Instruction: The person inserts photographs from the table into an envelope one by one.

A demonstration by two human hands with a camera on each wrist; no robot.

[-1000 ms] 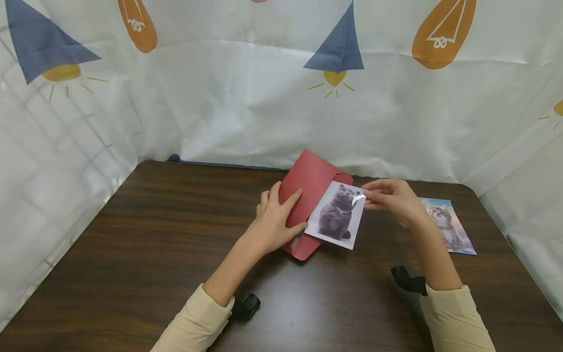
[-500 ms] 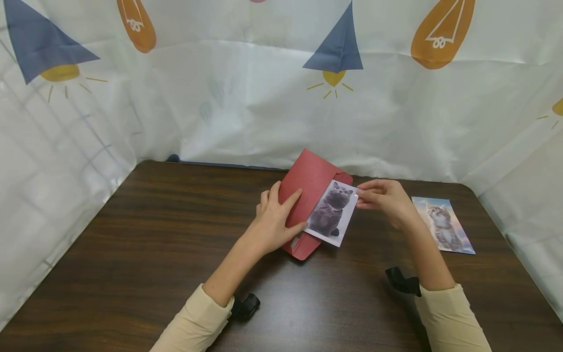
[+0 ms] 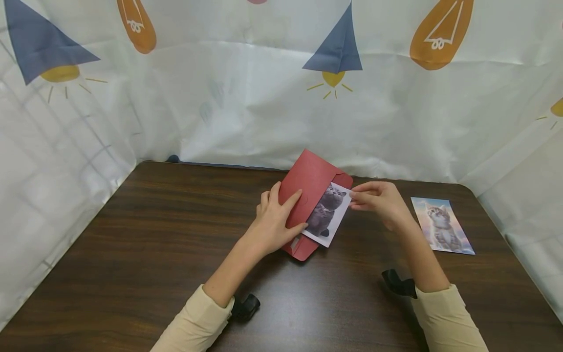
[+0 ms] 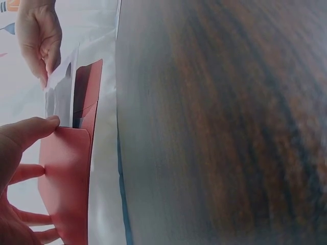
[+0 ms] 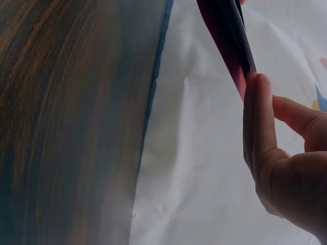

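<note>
A red envelope (image 3: 311,178) is tilted over the table, its opening facing right. My left hand (image 3: 276,219) grips it, with spread fingers across its front and the thumb at the opening, as the left wrist view also shows. A photo of a grey cat (image 3: 326,215) is partly inside the envelope; its left part is hidden. My right hand (image 3: 379,201) pinches the photo's outer edge between thumb and fingers. In the right wrist view these fingertips (image 5: 263,84) meet at the edge, and the photo's face is not visible.
Another photo, of a striped kitten (image 3: 444,227), lies flat on the dark wooden table (image 3: 145,264) to the right. White curtain (image 3: 246,107) printed with lamps hangs behind the table's far edge. A black wrist mount (image 3: 398,283) sits at each cuff.
My right hand has moved left and pushed the grey cat photo deeper into the envelope. More of the kitten photo shows now. The left hand and envelope stay in place.
</note>
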